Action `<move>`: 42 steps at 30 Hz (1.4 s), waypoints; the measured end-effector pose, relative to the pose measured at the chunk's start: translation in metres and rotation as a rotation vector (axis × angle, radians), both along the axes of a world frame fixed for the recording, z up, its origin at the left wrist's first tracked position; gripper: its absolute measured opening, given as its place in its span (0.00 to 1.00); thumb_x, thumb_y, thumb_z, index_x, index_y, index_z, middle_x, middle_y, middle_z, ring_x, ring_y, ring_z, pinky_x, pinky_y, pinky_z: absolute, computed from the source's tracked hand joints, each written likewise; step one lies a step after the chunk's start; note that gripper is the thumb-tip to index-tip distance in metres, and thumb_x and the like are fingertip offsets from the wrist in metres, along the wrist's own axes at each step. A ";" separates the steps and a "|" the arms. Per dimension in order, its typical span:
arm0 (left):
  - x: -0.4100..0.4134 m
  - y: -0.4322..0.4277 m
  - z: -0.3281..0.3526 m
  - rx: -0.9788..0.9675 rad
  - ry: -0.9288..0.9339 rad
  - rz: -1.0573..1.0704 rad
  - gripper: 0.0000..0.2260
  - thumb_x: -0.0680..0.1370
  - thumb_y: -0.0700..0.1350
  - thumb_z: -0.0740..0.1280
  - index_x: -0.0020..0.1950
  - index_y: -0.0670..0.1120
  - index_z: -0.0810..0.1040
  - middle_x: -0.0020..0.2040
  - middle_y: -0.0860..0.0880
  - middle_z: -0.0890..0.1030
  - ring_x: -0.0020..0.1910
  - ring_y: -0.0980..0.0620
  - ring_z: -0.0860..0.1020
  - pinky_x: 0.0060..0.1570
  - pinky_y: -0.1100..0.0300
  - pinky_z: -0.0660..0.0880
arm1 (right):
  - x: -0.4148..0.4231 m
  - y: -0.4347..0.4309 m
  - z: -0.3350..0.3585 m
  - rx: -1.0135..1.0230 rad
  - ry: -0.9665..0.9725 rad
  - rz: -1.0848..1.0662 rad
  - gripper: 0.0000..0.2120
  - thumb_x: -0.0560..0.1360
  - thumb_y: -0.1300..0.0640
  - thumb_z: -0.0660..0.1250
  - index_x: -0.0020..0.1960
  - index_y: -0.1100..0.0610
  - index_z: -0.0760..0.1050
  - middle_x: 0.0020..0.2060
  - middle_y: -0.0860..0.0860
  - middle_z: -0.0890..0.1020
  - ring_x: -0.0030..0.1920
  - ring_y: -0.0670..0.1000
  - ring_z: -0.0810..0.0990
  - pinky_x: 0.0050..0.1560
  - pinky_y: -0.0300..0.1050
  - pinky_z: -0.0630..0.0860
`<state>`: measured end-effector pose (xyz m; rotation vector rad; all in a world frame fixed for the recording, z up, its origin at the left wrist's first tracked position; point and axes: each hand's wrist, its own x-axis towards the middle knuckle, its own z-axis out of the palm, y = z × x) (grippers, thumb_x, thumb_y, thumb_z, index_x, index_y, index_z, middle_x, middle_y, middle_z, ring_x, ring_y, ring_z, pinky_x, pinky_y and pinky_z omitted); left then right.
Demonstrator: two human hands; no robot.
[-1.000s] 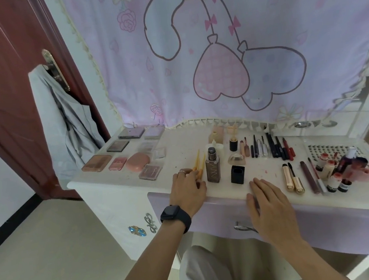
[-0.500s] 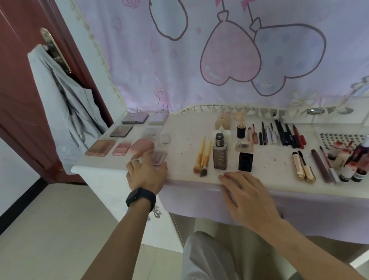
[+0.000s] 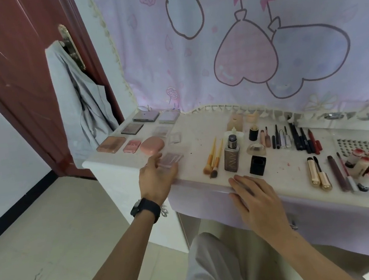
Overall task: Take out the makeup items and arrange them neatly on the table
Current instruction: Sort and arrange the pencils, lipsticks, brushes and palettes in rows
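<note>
Makeup lies in rows on the white dressing table. Palettes and compacts fill the left end, among them a pink oval compact and a small pink palette near the front edge. My left hand, blurred and with fingers apart, hovers at that palette's near left corner; contact is unclear. Orange-handled brushes, a brown foundation bottle and a black cube stand in the middle. My right hand rests flat on the table's front edge below them, holding nothing.
Pencils and liners lie right of centre, gold tubes and small bottles at the right end. A pink printed curtain hangs behind. A red-brown door with a grey garment is at the left.
My left hand left the brushes and moved left to the small pink palette. My right hand slid left along the front edge. The view shifted left and down.
</note>
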<state>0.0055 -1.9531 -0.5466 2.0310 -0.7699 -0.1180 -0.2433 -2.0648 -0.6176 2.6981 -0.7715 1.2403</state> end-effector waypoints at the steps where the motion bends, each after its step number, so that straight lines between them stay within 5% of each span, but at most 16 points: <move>1: -0.007 0.004 0.003 -0.083 0.021 -0.011 0.25 0.72 0.58 0.74 0.66 0.54 0.73 0.57 0.52 0.81 0.58 0.52 0.78 0.55 0.58 0.74 | 0.000 0.001 0.004 0.031 0.001 0.011 0.16 0.79 0.52 0.68 0.62 0.59 0.83 0.60 0.53 0.84 0.59 0.56 0.81 0.60 0.54 0.79; 4: -0.034 0.012 0.017 -0.267 0.046 -0.080 0.24 0.68 0.60 0.75 0.60 0.61 0.71 0.54 0.61 0.82 0.53 0.64 0.78 0.51 0.64 0.75 | -0.003 0.008 0.023 0.270 0.022 0.052 0.14 0.78 0.56 0.72 0.62 0.57 0.83 0.61 0.50 0.83 0.62 0.52 0.78 0.62 0.54 0.78; 6: -0.055 0.013 0.030 -0.323 0.009 -0.171 0.26 0.66 0.61 0.75 0.60 0.60 0.70 0.53 0.62 0.82 0.53 0.64 0.78 0.49 0.68 0.74 | -0.011 0.013 0.046 0.642 -0.041 0.078 0.13 0.79 0.49 0.69 0.62 0.50 0.82 0.60 0.43 0.82 0.62 0.43 0.77 0.64 0.47 0.77; 9: -0.084 0.012 0.043 -0.325 -0.142 -0.336 0.29 0.65 0.57 0.76 0.62 0.58 0.69 0.56 0.58 0.81 0.55 0.58 0.78 0.52 0.68 0.74 | -0.024 0.022 0.090 1.120 -0.329 0.207 0.18 0.76 0.36 0.63 0.58 0.44 0.81 0.52 0.40 0.86 0.51 0.42 0.85 0.51 0.39 0.81; 12: -0.110 0.008 0.053 -0.292 -0.268 -0.495 0.30 0.65 0.57 0.75 0.64 0.61 0.67 0.58 0.63 0.77 0.57 0.58 0.77 0.55 0.70 0.71 | -0.038 0.025 0.121 1.347 -0.528 0.301 0.21 0.72 0.38 0.67 0.60 0.49 0.80 0.48 0.49 0.87 0.43 0.51 0.87 0.40 0.39 0.81; 16: -0.135 -0.002 0.058 -0.218 -0.290 -0.654 0.33 0.67 0.58 0.76 0.68 0.60 0.65 0.60 0.67 0.75 0.60 0.63 0.73 0.56 0.76 0.66 | -0.061 0.021 0.129 1.397 -0.577 0.260 0.14 0.70 0.46 0.74 0.53 0.49 0.85 0.41 0.52 0.87 0.38 0.49 0.83 0.38 0.38 0.79; 21: -0.156 -0.019 0.065 -0.194 0.250 -0.761 0.25 0.70 0.61 0.75 0.65 0.61 0.75 0.60 0.63 0.81 0.60 0.63 0.77 0.59 0.60 0.75 | -0.085 0.010 0.115 1.662 -0.808 0.314 0.11 0.70 0.57 0.73 0.51 0.57 0.87 0.38 0.54 0.82 0.36 0.49 0.78 0.36 0.39 0.78; 25: -0.166 -0.030 0.062 -0.088 0.422 -0.881 0.21 0.74 0.57 0.74 0.66 0.55 0.79 0.61 0.59 0.82 0.62 0.60 0.78 0.65 0.49 0.75 | -0.098 0.008 0.100 1.830 -0.828 0.423 0.11 0.73 0.59 0.72 0.53 0.60 0.85 0.43 0.57 0.84 0.39 0.50 0.80 0.39 0.41 0.80; 31: -0.175 -0.041 0.055 -0.090 0.595 -0.975 0.21 0.74 0.50 0.73 0.66 0.51 0.78 0.61 0.50 0.82 0.63 0.51 0.79 0.66 0.49 0.75 | -0.110 0.004 0.087 1.890 -0.864 0.438 0.09 0.71 0.57 0.75 0.47 0.62 0.83 0.40 0.57 0.81 0.37 0.50 0.80 0.36 0.41 0.80; 35: -0.178 -0.047 0.053 -0.097 0.518 -0.989 0.27 0.70 0.50 0.78 0.67 0.54 0.77 0.61 0.54 0.82 0.62 0.56 0.79 0.61 0.57 0.78 | -0.112 0.002 0.088 1.873 -0.791 0.389 0.18 0.68 0.52 0.77 0.51 0.62 0.81 0.42 0.57 0.84 0.38 0.51 0.82 0.37 0.42 0.80; 42: -0.179 -0.052 0.052 -0.108 0.192 -0.989 0.31 0.65 0.52 0.81 0.66 0.61 0.76 0.62 0.62 0.80 0.59 0.59 0.79 0.59 0.56 0.78 | -0.117 -0.007 0.103 1.789 -0.618 0.364 0.37 0.62 0.43 0.83 0.62 0.61 0.77 0.53 0.61 0.85 0.49 0.58 0.86 0.48 0.47 0.83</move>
